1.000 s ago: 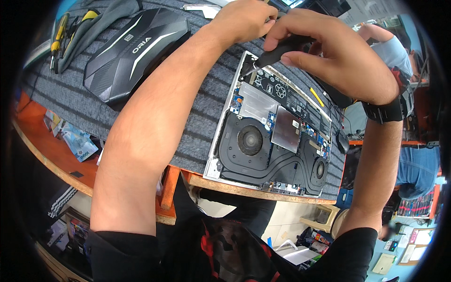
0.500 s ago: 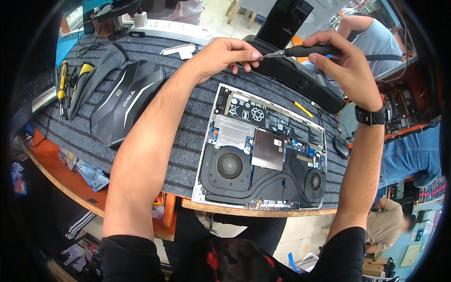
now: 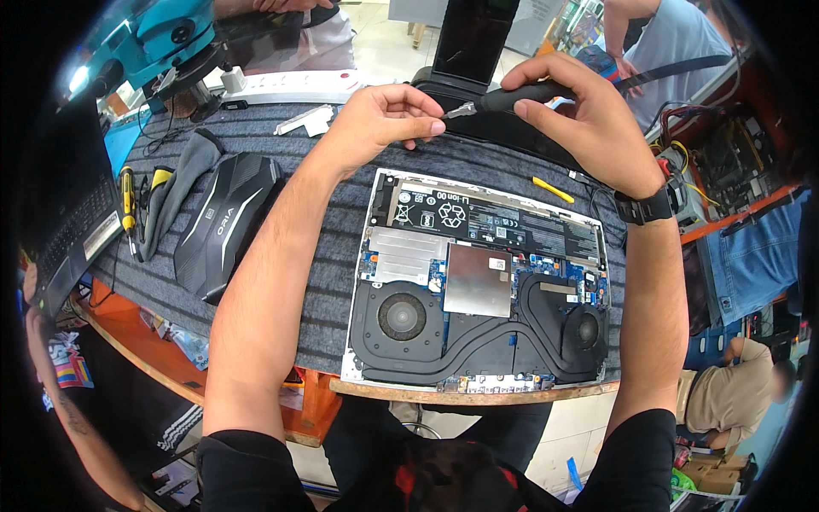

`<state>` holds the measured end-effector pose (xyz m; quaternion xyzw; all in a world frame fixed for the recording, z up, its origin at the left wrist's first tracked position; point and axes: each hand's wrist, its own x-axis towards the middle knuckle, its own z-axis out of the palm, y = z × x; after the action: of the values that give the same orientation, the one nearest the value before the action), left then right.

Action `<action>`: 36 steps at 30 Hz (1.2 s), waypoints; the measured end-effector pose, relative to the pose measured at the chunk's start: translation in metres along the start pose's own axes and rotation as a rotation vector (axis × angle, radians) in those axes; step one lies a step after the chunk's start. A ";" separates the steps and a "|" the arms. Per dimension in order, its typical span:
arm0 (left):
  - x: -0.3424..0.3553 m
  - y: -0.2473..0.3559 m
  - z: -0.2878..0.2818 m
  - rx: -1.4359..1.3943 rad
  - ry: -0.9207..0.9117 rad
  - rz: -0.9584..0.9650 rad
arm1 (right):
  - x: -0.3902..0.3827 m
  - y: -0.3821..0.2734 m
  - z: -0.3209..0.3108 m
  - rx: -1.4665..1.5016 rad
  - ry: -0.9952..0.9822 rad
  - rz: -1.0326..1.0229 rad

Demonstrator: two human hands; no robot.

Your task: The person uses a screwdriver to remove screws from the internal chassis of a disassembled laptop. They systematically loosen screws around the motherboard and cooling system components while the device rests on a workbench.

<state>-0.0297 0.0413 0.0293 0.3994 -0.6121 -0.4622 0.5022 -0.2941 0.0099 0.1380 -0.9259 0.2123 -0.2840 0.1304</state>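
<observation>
Above the far edge of an opened laptop, my right hand (image 3: 597,128) is closed round the black handle of a screwdriver (image 3: 520,96). Its metal shaft points left to my left hand (image 3: 375,128), where thumb and forefinger pinch the tip. Whether a small screw is also between those fingers is hidden. The laptop (image 3: 495,328) lies bottom-up on the mat with its cover off, below both hands and touched by neither. A black battery (image 3: 495,224) runs along its far side, and two fans (image 3: 401,317) with dark heat pipes sit along the near side.
On the striped grey mat (image 3: 320,218) lie a black angular case (image 3: 230,218), a yellow-black screwdriver (image 3: 128,200), a white power strip (image 3: 294,85) and a yellow stick (image 3: 553,189). A dark phone-like screen (image 3: 473,38) stands behind. Another person's arm (image 3: 72,418) shows at lower left; others are farther off.
The view has shifted, bringing a teal device at upper left and another person's arm at lower left into sight. My hands keep the screwdriver between them, slightly farther left in the picture.
</observation>
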 end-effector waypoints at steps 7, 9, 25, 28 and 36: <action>0.006 -0.010 -0.009 0.046 0.133 0.081 | -0.011 -0.007 -0.007 0.018 0.072 0.101; 0.010 -0.019 -0.021 0.175 0.277 0.075 | -0.030 -0.005 -0.022 0.026 0.119 0.124; 0.004 -0.040 -0.047 1.261 0.512 -0.031 | -0.231 0.062 -0.072 0.196 0.538 0.507; 0.005 -0.042 -0.048 1.291 0.505 -0.069 | -0.233 0.056 -0.072 0.165 0.513 0.481; 0.006 -0.040 -0.050 1.277 0.467 -0.048 | -0.236 0.054 -0.076 0.134 0.499 0.477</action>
<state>0.0199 0.0176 -0.0049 0.7205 -0.6314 0.0771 0.2763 -0.5321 0.0642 0.0683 -0.7418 0.4287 -0.4763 0.1978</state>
